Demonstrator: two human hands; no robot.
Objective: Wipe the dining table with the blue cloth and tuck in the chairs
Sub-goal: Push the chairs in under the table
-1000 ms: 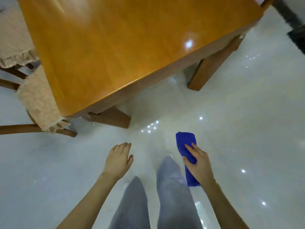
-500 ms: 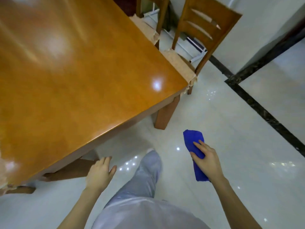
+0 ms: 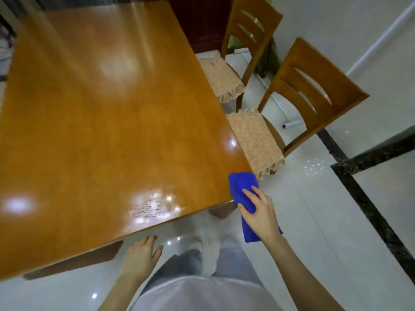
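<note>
The right hand [image 3: 260, 212] grips the blue cloth [image 3: 241, 185], fingers curled over its folded middle. One end pokes out ahead of the fingertips at the near right corner of the dining table [image 3: 112, 120]; the other end hangs out behind the palm, by the wrist. Whether the cloth actually touches the wood is hard to tell from this angle. The left hand [image 3: 140, 259] holds nothing, its fingers loosely straight, just off the table's near edge (lower than the top). On the table's right side stand the nearer chair [image 3: 314, 86] and the farther chair [image 3: 249, 25], their cushioned seats meeting its edge.
</note>
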